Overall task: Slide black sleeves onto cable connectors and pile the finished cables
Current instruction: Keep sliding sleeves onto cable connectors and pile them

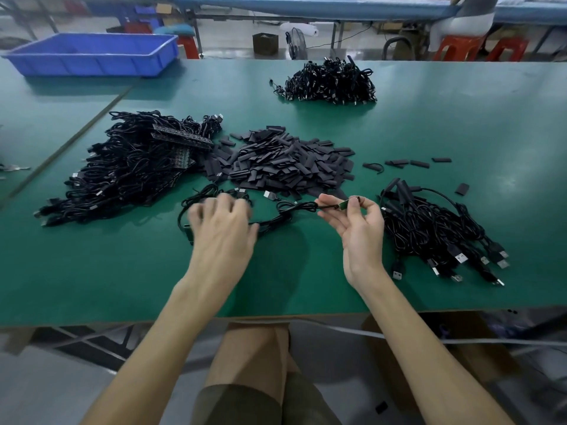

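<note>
My right hand (pixel 357 222) pinches the connector (pixel 345 205) of a cable (pixel 291 210) between thumb and forefinger. My left hand (pixel 221 223), blurred, hovers with fingers spread over its loops. Finished cables (pixel 438 234) lie piled just right of it. Beyond sit the black sleeves (pixel 282 161), a cable heap (pixel 132 170) to the left, a farther pile (pixel 331 82) and a blue bin (pixel 92 61).

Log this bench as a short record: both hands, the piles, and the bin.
left hand: blurred, over cable loops; grip unclear
right hand: pinches cable's connector end
sleeves: loose heap, centre
left pile: cables, beside sleeves
right pile: cables, USB plugs showing
far pile: cables, at the back
bin: blue, far left
</note>
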`<state>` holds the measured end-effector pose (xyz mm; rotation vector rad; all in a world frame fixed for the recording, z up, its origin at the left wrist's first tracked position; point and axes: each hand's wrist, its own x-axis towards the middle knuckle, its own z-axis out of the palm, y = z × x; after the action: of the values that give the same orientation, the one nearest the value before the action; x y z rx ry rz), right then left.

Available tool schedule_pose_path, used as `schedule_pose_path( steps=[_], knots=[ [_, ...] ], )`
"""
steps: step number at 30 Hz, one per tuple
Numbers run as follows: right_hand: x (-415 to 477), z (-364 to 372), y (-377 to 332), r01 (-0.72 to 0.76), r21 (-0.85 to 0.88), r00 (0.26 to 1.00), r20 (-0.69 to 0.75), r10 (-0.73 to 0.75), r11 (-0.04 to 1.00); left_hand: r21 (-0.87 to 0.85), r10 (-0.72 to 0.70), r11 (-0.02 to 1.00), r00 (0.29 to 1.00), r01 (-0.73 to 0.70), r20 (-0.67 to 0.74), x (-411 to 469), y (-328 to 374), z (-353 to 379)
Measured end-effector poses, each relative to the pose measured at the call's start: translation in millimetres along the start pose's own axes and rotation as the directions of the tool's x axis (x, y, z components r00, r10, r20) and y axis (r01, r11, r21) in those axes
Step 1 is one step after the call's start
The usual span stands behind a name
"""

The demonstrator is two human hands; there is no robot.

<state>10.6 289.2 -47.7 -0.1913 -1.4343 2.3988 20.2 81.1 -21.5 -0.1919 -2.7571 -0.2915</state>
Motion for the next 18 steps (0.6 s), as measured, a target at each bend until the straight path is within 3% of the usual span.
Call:
schedule_pose_path(
  steps=[2,5,10,14,16,18],
  knots=[
    [1,-1,0,-0.007,0.03,0.999,-0.033,0.008,1.0,-0.154,0.217,0.966,0.976,-0.209,0.034,4,12,6],
    [3,-4,-1,-0.017,0.079,0.993,-0.117,0.026,0.997,-0.132,0.379,0.923,0.912,-0.36,0.156,7,23,18],
    [6,-11,-2,-0.068,0.132,0.974,-0.208,0.095,0.989,0.045,0.188,0.98,0.975,-0.194,0.121,4,12,23],
    [3,-6,-1,-0.082,-0.02,0.987,-0.139,0.079,0.996,0.145,-0.047,0.989,0.994,0.032,0.098,4,5,20],
    [1,-5,0,-0.065,-0.127,0.994,-0.092,0.054,0.99,0.113,-0.061,0.992,0.996,0.054,0.059,5,7,22],
    [1,-4,0,-0.054,-0.173,0.997,-0.064,0.044,0.983,-0.061,0.013,0.998,1.0,-0.012,0.024,6,12,20]
  ],
)
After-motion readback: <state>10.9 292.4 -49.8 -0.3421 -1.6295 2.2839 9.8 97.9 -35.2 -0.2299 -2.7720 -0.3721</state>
